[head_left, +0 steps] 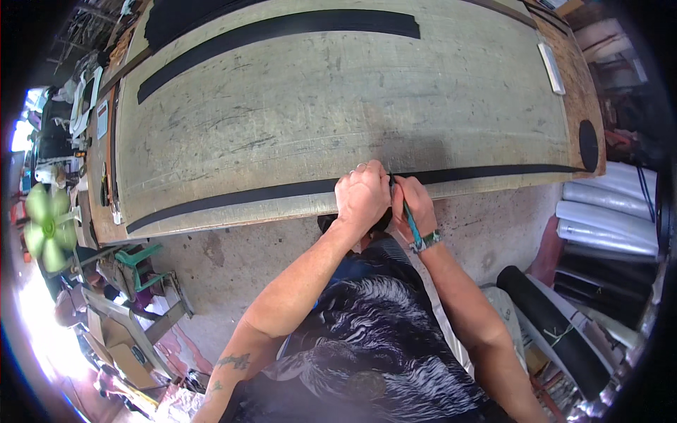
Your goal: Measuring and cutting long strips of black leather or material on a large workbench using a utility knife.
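Note:
A long black strip runs along the near edge of a big scuffed worktable. My left hand is curled in a fist, pressing down on the strip at the table's edge. Right beside it, my right hand grips a thin teal-handled tool whose tip meets the strip between the two hands. A teal band sits on my right wrist. Whatever lies under my left fist is hidden.
Another black strip lies across the far side of the table, and a black disc at its right end. Silver and black rolls are stacked at right. A green fan and cluttered stools stand at left. Concrete floor lies below.

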The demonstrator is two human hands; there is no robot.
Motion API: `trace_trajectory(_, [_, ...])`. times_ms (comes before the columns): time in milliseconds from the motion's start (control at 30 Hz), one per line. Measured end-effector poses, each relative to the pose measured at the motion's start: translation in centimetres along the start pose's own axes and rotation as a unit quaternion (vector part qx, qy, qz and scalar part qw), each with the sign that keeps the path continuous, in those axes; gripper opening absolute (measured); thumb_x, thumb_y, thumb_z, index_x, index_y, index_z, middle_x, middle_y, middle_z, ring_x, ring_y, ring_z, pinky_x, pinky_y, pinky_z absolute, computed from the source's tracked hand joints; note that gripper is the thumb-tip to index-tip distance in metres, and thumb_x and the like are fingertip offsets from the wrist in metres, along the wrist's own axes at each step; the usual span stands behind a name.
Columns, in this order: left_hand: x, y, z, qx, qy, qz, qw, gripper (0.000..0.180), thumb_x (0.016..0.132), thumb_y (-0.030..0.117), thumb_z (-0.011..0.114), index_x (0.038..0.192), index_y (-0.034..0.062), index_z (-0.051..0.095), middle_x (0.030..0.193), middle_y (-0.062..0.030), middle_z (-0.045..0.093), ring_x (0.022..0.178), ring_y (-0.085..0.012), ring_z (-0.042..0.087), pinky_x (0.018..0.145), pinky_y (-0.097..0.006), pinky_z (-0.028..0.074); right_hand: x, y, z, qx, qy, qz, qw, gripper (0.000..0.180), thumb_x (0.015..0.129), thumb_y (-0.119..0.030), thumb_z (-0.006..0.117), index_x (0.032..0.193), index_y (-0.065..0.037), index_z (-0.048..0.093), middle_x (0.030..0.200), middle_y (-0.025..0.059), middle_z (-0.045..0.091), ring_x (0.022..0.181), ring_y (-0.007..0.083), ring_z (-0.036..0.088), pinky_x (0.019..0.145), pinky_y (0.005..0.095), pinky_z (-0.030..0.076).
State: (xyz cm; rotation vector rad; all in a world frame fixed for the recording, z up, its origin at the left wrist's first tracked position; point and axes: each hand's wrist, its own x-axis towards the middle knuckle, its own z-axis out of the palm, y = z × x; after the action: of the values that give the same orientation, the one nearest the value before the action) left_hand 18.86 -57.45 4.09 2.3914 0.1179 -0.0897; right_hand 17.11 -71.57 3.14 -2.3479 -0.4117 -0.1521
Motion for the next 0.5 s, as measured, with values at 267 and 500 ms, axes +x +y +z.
trace_trajectory(267, [-0.3,-0.2,0.2,0.005,0.009,0.004,1.000,0.014,0.086,0.020,0.067,0.088,0.0062,0.064,0.083,-0.0154,0.069,0.082,-0.0369,0.068,0.075,-0.048,0.053,-1.1,0.4,0.4,-0.010,0.033,-0.030,0.999,0.018,0.091,-0.009,0.058,0.104,0.003,0.062,0.086,0.0175,0.059,0.081,0.0364,0.059,0.071,0.0461,0.047])
trace_trajectory(500, [-0.8,-0.4,0.6,0.025,0.030,0.005,0.999,0.013,0.085,0.017,0.070,0.087,0.0056,0.064,0.080,-0.0152,0.068,0.078,-0.0359,0.067,0.071,-0.046,0.053,-1.3,0.8,0.6,0.020,0.046,-0.045,0.998,0.016,0.091,-0.009,0.057,0.101,0.002,0.062,0.085,0.0175,0.059,0.082,0.0370,0.059,0.072,0.0460,0.046])
